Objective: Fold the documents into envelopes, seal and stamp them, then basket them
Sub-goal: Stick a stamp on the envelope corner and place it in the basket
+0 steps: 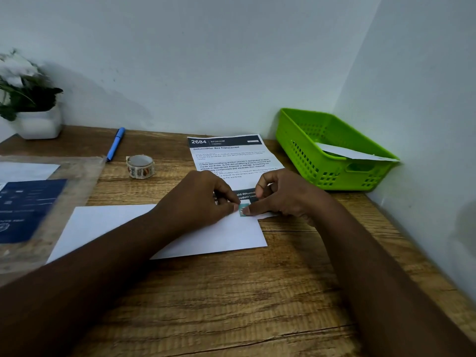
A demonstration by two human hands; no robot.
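Observation:
A white envelope [211,235] lies flat on the wooden desk in front of me. At its top right corner sits a small teal stamp [244,210]. My left hand [198,199] and my right hand [286,195] meet over that corner, both thumbs pressing on the stamp with the other fingers curled. A printed document [229,157] headed 2684 lies flat just behind the envelope, its lower part hidden by my hands. The green basket [332,173] stands at the right against the wall and holds one white envelope [353,153].
A roll of patterned tape [140,166] and a blue pen [116,143] lie at the back left of the desk [231,300]. A clear sleeve with papers [31,202] covers the left edge. A potted plant [31,99] stands in the far left corner. Walls close in behind and right.

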